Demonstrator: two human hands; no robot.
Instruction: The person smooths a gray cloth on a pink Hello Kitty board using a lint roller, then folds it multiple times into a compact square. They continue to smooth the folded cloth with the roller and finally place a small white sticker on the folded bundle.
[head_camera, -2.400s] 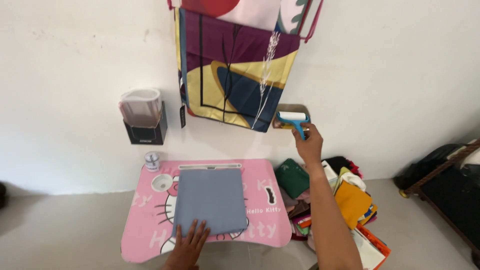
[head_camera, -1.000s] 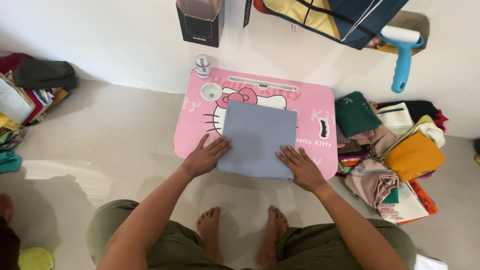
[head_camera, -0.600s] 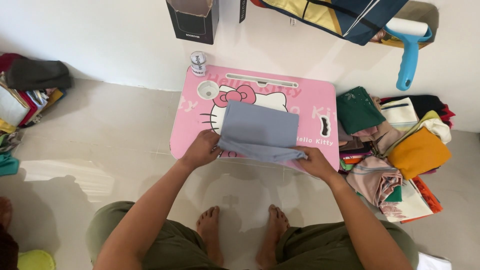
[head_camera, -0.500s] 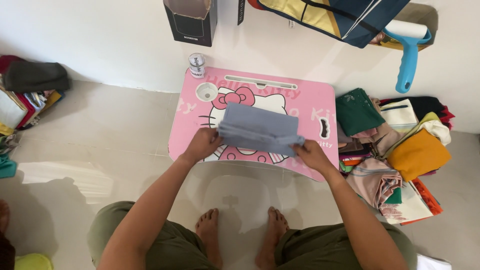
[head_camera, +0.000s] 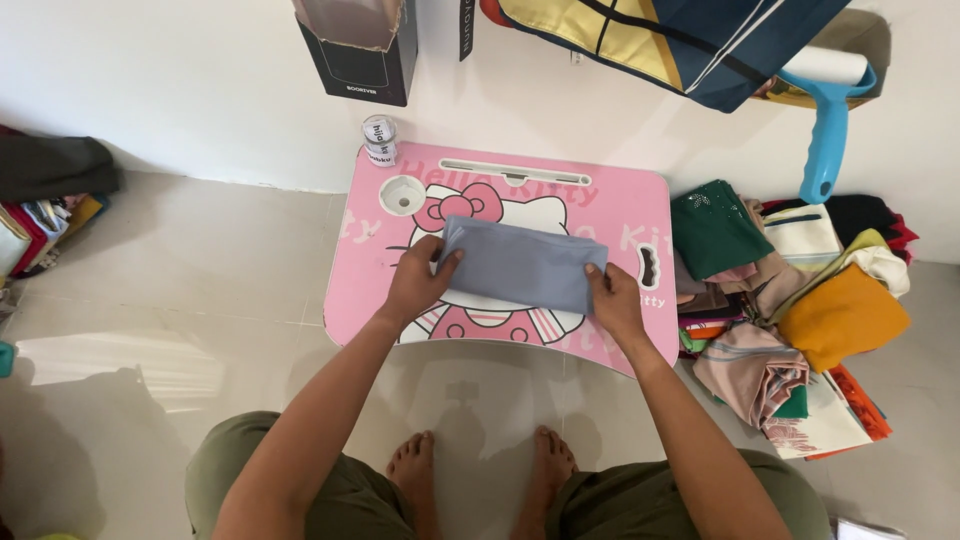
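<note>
A grey-blue cloth (head_camera: 520, 262) lies folded into a narrow band across the middle of a pink cartoon-cat lap table (head_camera: 620, 210). My left hand (head_camera: 418, 281) presses on the cloth's left end, thumb on top. At the cloth's right end my right hand (head_camera: 613, 298) pinches the edge. Both forearms reach in from below; my bare feet rest on the floor under the table's near edge.
A heap of folded clothes (head_camera: 800, 290) in green, orange, white and beige lies right of the table. A blue lint roller (head_camera: 828, 120) and a colourful bag (head_camera: 680, 40) hang on the wall. A black box (head_camera: 360, 50) and small tin (head_camera: 378, 140) sit behind the table. More clothes (head_camera: 45, 195) lie at the left.
My right hand left the lint roller on the wall and came down. Both hands lifted the cloth's near edge and folded it away from me, halving the flat cloth into a narrow band.
</note>
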